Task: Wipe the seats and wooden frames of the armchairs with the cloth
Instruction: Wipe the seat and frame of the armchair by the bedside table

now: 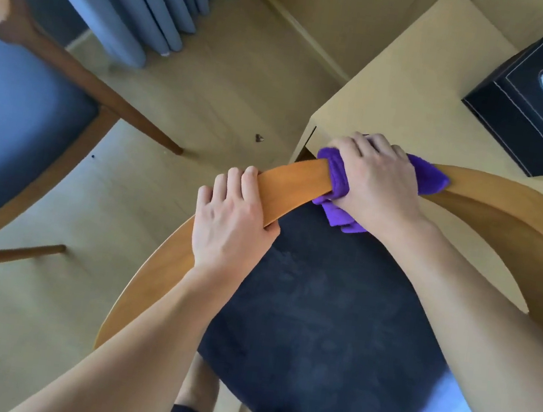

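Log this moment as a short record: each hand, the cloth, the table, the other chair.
left hand: grips the curved light wooden chair rail, no cloth
right hand: holds the purple fluffy cloth wrapped round that rail
under forearms: dark upholstered seat
far side: light wooden table carrying a black stitched tissue box
other chair: blue-seated wooden armchair at left, no hand on it
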`<state>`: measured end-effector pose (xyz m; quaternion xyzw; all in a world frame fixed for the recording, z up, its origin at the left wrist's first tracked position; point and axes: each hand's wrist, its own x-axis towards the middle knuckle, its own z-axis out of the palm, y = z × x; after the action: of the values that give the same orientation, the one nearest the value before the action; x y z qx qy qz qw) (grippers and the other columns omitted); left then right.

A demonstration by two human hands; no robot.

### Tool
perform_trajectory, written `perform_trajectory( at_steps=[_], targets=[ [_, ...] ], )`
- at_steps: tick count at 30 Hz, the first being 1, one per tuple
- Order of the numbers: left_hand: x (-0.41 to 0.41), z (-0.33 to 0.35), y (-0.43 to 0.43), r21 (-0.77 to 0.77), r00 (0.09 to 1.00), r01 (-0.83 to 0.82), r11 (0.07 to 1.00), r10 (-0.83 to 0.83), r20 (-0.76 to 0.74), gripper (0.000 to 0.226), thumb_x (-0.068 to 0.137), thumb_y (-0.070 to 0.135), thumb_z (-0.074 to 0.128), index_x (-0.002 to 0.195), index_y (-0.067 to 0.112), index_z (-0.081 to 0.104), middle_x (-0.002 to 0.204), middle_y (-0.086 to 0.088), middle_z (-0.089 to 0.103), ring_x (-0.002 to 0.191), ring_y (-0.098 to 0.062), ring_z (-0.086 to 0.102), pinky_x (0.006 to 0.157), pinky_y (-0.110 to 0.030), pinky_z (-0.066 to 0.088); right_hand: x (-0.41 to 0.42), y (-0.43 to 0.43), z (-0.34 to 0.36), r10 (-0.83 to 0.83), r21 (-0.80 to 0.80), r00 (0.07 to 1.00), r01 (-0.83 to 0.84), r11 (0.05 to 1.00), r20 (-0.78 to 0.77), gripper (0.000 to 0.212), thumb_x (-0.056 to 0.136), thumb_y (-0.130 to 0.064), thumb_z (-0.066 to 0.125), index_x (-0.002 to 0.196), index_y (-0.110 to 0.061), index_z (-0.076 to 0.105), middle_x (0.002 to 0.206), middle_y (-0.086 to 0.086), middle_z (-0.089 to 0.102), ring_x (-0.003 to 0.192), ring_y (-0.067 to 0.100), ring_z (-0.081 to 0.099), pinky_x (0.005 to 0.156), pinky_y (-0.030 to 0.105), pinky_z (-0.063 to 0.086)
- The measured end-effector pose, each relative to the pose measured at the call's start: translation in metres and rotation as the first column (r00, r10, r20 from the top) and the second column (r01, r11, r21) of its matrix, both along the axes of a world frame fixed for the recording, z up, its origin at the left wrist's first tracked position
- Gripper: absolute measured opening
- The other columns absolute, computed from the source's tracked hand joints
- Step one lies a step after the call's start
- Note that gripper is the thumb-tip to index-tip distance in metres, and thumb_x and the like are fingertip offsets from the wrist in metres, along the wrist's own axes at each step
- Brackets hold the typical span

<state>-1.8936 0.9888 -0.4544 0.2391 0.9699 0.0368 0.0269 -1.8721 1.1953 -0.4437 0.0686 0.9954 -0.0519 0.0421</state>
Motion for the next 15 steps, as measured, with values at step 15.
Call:
perform_trajectory(
  at_steps=[15],
  targets=[
    [0.0, -0.002, -0.006, 0.161, 0.999, 0.036, 0.986, -0.037, 0.007, 0.077, 0.071, 0.059, 0.071, 0.128, 0.01, 0.055, 0.113, -0.004, 0.06, 0.101, -0.026, 0.058, 0.084, -0.037, 0.041, 0.023, -0.015, 0.017, 0.093, -0.459, 0.995, -0.104, 0.882, -0.046, 0.061, 0.095, -0.027, 0.043, 0.155, -0.021, 0.033, 0.163, -0.006, 0.026, 0.151, 0.018, 0.02, 0.124, 0.041, 0.015]
  ],
)
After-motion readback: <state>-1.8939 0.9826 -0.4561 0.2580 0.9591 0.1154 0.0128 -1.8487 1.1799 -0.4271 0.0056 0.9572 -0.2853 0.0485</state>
